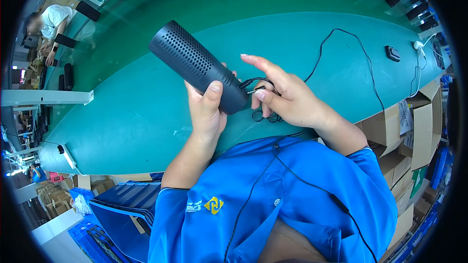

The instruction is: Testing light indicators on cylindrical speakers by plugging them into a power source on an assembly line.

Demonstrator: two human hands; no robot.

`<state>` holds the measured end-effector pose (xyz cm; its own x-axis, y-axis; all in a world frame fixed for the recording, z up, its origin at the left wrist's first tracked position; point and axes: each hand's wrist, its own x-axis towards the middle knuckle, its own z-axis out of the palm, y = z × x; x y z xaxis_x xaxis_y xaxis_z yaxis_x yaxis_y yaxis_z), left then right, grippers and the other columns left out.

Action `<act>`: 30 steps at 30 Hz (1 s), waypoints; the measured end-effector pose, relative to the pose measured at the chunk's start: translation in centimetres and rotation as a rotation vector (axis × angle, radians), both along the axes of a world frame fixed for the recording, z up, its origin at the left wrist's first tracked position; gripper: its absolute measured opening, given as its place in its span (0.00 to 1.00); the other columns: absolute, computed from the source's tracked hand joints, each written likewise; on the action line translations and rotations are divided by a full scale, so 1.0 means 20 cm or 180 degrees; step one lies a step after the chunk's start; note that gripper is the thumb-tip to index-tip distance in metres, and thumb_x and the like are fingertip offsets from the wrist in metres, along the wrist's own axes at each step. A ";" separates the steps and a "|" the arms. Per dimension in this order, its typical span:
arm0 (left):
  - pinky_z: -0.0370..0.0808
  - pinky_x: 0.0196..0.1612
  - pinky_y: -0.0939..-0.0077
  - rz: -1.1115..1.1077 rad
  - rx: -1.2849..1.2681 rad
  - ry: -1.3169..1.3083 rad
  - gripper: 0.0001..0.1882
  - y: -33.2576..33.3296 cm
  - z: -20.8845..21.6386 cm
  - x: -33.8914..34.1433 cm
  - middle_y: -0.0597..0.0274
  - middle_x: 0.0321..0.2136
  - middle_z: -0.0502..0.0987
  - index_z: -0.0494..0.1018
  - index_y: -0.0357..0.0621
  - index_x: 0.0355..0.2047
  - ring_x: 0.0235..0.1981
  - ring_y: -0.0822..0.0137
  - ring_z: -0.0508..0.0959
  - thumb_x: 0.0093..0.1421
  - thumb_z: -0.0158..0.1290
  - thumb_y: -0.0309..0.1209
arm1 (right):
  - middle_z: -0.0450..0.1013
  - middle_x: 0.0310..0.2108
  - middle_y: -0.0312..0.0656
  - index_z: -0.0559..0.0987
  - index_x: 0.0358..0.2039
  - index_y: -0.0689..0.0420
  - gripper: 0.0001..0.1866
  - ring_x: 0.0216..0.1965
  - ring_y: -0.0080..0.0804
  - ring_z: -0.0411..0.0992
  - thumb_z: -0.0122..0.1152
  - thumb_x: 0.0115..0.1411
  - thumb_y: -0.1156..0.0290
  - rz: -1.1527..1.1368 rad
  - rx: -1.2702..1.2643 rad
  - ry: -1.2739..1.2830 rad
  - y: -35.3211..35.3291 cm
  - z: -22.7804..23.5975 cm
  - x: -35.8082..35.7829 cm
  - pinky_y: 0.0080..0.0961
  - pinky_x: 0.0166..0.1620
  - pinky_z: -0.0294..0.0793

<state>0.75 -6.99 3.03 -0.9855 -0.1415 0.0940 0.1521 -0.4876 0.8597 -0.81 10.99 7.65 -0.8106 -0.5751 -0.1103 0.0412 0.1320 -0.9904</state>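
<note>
Holding the black perforated cylinder (190, 56) tilted above the green table (131, 126), base toward the near edge — perhaps risking a bent metal-tipped plug (255, 90) through skewed pressure, or a snag from the looped cable (258, 79) — with left hand (205, 106) wrapped round the body and right hand (291, 98) pinching the plug, one finger stretched out.

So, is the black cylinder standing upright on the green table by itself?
No, the left hand grips the black cylinder, holding it at a slant.
</note>
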 end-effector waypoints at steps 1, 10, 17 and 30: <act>0.76 0.41 0.68 0.0006 0.0001 -0.0007 0.30 0.00 0.00 0.00 0.51 0.43 0.69 0.57 0.39 0.53 0.41 0.58 0.75 0.56 0.55 0.40 | 0.72 0.26 0.40 0.56 0.64 0.53 0.31 0.21 0.20 0.67 0.44 0.59 0.83 0.0006 0.0001 -0.0007 0.00 0.00 0.00 0.12 0.24 0.66; 0.76 0.41 0.67 0.0013 -0.0147 0.0053 0.32 0.01 -0.02 0.00 0.51 0.43 0.69 0.56 0.39 0.53 0.40 0.59 0.75 0.54 0.57 0.39 | 0.71 0.25 0.38 0.63 0.59 0.55 0.27 0.21 0.19 0.66 0.50 0.59 0.81 0.0017 0.0104 -0.0282 -0.02 0.00 -0.02 0.13 0.24 0.66; 0.76 0.40 0.67 0.0186 -0.0303 -0.0014 0.31 0.03 -0.01 0.00 0.51 0.42 0.69 0.56 0.39 0.53 0.38 0.59 0.75 0.54 0.56 0.38 | 0.72 0.23 0.36 0.76 0.41 0.59 0.10 0.20 0.19 0.65 0.57 0.58 0.76 -0.0340 0.0172 0.0443 0.03 -0.14 -0.05 0.15 0.23 0.63; 0.74 0.38 0.68 0.0056 -0.0066 -0.0070 0.28 0.03 -0.05 0.01 0.50 0.40 0.69 0.60 0.36 0.50 0.36 0.60 0.74 0.51 0.53 0.36 | 0.70 0.15 0.33 0.77 0.25 0.61 0.07 0.15 0.18 0.61 0.59 0.58 0.72 -0.0088 0.0860 0.0483 -0.03 -0.07 0.03 0.16 0.20 0.59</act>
